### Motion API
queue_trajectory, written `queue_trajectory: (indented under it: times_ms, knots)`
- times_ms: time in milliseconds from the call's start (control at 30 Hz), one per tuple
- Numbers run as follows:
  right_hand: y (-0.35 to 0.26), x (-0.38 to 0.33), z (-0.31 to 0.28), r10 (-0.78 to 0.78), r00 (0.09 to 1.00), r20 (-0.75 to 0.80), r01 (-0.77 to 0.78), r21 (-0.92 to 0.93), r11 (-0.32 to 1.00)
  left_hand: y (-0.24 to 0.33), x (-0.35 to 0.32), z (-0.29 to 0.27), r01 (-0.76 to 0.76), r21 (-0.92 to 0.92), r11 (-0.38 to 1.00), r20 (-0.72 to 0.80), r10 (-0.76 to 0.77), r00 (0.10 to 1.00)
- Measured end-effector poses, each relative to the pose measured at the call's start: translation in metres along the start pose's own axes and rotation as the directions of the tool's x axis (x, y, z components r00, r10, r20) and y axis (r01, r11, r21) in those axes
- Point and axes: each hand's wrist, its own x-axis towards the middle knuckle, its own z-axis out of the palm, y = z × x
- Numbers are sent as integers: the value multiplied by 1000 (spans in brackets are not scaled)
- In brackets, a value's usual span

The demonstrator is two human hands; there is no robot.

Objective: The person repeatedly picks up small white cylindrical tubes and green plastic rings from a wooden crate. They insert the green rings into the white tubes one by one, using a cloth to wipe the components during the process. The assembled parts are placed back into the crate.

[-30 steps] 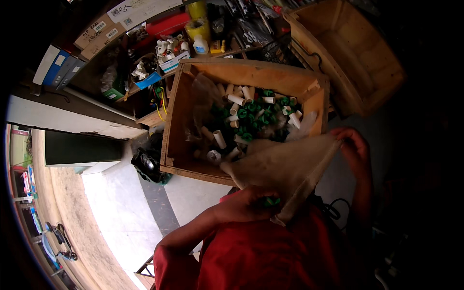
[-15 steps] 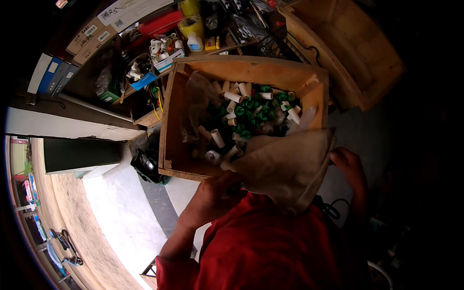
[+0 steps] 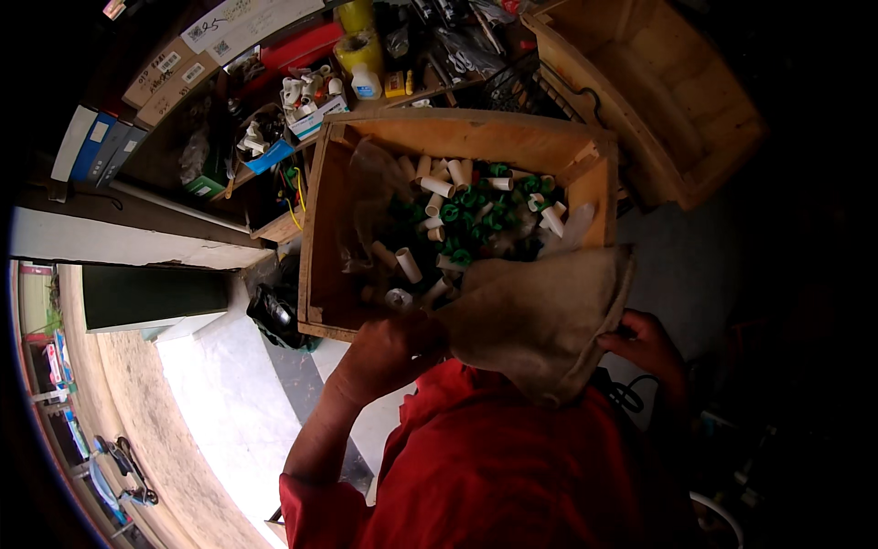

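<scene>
A tan cloth [image 3: 540, 316] hangs over the near right part of a wooden box [image 3: 476, 119], covering that part of its near rim. My left hand [image 3: 389, 352] is closed at the cloth's left end, in front of the box's near wall. At the cloth's right edge, my right hand [image 3: 647, 346] pinches the fabric between thumb and fingers. Inside the box lie several short white pipe pieces [image 3: 409, 265] mixed with green plastic parts [image 3: 480, 215]. A clear plastic bag [image 3: 366, 197] leans along the box's left inner side.
Another wooden box [image 3: 654, 101] stands at the far right. Behind the near box, a cluttered bench holds a carton of white fittings [image 3: 311, 105], a white bottle [image 3: 366, 84] and a yellow roll [image 3: 358, 50]. A black plastic bag [image 3: 279, 311] lies on the floor at left.
My left hand has shifted slightly left and up at the cloth's end. My right hand has moved left and down along the cloth's right edge.
</scene>
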Motion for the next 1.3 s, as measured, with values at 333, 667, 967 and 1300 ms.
queue_trajectory:
  times_ms: [333,667,967,1300]
  knots:
    - [8,-3,-3,17,1000,-11,-16,37,999,28,-16,-26,25,-284,959,51,-11,999]
    - [-3,-10,2,67,995,77,-69,22,997,21,-34,17,133,-141,981,198,-103,975]
    - [9,-17,5,47,995,85,-42,-65,997,20,-36,31,83,-29,996,181,-77,980]
    - [9,-29,-10,40,999,1,-39,-186,982,27,-36,33,75,-85,994,187,-58,981]
